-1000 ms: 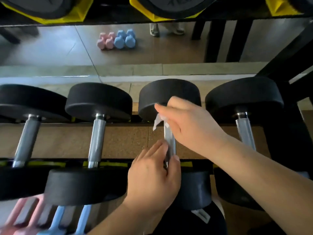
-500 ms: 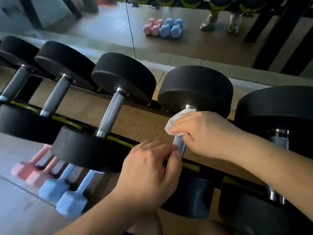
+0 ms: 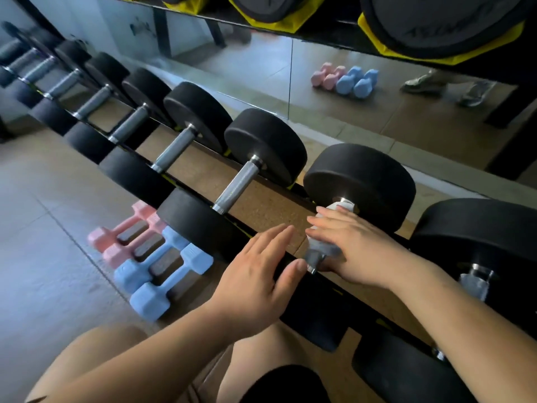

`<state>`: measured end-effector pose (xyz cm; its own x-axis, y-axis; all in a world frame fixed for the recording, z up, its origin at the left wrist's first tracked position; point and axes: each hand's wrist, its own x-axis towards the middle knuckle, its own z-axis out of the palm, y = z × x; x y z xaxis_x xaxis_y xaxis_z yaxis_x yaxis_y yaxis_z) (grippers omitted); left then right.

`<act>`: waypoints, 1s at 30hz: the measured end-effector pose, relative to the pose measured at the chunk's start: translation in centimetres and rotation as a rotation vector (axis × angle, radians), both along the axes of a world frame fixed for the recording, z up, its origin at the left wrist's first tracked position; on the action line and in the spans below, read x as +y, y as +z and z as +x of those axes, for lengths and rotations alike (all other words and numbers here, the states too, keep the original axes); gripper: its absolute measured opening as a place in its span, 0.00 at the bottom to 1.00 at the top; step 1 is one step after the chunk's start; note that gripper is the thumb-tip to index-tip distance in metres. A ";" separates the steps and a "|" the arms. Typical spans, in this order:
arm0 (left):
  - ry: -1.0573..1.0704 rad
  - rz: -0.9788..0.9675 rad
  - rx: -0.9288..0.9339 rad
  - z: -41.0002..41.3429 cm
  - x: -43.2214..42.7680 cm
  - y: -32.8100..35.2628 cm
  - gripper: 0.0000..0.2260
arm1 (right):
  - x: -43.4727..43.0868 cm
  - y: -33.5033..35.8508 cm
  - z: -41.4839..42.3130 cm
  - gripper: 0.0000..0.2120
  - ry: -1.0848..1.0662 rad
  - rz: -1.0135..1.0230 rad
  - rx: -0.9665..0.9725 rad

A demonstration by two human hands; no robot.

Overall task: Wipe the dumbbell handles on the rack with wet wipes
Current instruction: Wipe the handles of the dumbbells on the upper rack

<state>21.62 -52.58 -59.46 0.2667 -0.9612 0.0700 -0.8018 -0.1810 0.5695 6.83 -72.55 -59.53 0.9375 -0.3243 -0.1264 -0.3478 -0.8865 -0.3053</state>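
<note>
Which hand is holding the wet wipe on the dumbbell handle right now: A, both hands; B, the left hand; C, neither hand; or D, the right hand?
D: the right hand is curled around the white wet wipe on the dumbbell handle, while the left hand is open beside it with straight fingers, off the wipe.

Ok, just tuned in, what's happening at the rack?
A person's right hand wraps a white wet wipe around the steel handle of a black round-headed dumbbell on the black rack. The left hand is open beside it, fingers straight, holding nothing. Small pink dumbbells and blue dumbbells lie on the floor below.
</note>
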 end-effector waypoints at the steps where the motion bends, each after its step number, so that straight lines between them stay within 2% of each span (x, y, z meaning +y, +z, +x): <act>1: -0.002 0.005 0.005 0.0 0.0 0.1 0.28 | -0.3 -0.2 0.1 0.29 0.000 -0.006 -0.016; 5: 0.004 0.004 0.022 -0.2 -0.2 0.1 0.25 | -1.3 -0.4 0.4 0.18 0.012 0.069 -0.111; 8: 0.010 -0.015 0.010 -0.1 -0.4 -0.2 0.26 | -0.7 -0.6 0.4 0.14 -0.107 0.193 -0.203; 11: -0.004 -0.036 0.025 0.1 -0.4 -0.2 0.26 | 0.8 0.8 0.8 0.15 -0.335 0.516 -0.231; 13: -0.017 -0.061 0.032 0.3 -0.3 -0.4 0.27 | 1.6 1.8 0.7 0.19 -0.307 0.638 -0.195; 15: -0.009 -0.080 0.051 0.5 -0.2 -0.8 0.30 | 2.1 2.5 0.5 0.19 -0.270 0.654 -0.044; 17: 0.018 -0.087 0.070 0.5 -0.1 -1.3 0.34 | 1.4 2.0 0.3 0.19 -0.239 0.515 0.008; 19: 0.012 -0.094 0.070 0.7 -0.1 -1.5 0.36 | 0.9 1.1 0.6 0.19 -0.159 0.280 -0.023; 21: -0.029 -0.106 0.060 1.2 -0.2 -1.4 0.35 | 0.7 0.2 1.2 0.18 -0.044 0.012 -0.017; 24: -0.120 -0.131 0.089 2.1 -0.3 -1.3 0.31 | 0.3 -0.7 2.3 0.23 0.068 -0.301 -0.017; 27: -0.155 -0.151 0.108 2.4 -0.4 -1.3 0.30 | -0.7 -0.5 3.0 0.27 0.124 -0.433 -0.033; 30: -0.166 -0.165 0.106 2.5 -0.5 -1.5 0.30 | 0.1 -0.1 4.8 0.39 0.057 -0.491 0.155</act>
<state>24.11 -53.05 -60.93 0.1204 -0.9703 0.2096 -0.7468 0.0506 0.6631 11.61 -72.47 -59.63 0.9377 -0.3293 -0.1112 -0.3030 -0.9312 0.2025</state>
